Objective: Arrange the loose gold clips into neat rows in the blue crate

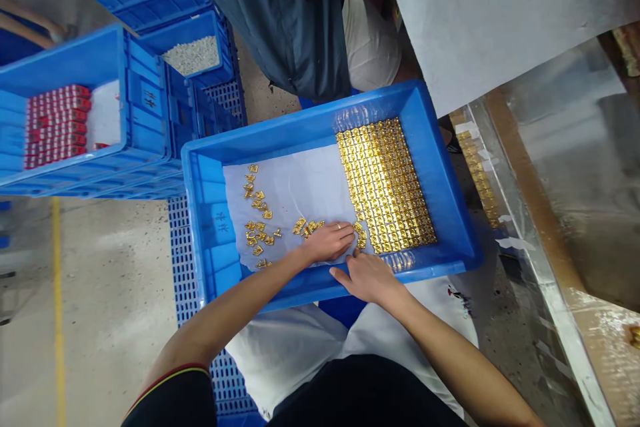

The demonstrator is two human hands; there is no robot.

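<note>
Small shiny gold metal pieces (pixel 385 187) sit packed in tight rows at the right end of a blue plastic bin (pixel 200 180). My left hand (pixel 330 241) lies low over the white paper sheet (pixel 305 180), its fingers stretched toward a short line of gold pieces (pixel 361 235) beside the packed block. Close by, my right hand (pixel 370 275) reaches over the near wall, thumb apart from the fingers, fingertips at the same line. Loose gold pieces (pixel 257 233) are scattered on the left part of the paper, with a small cluster (pixel 306 227) by my left hand. The fingertips partly hide what they touch.
Stacked blue bins (pixel 145 113) stand at the left, one holding rows of red pieces (pixel 57 123), another small whitish pieces (pixel 194 55). Another person in a dark apron (pixel 305 33) is across from me. A metal-edged table (pixel 550 267) and white sheet (pixel 500 13) are at the right.
</note>
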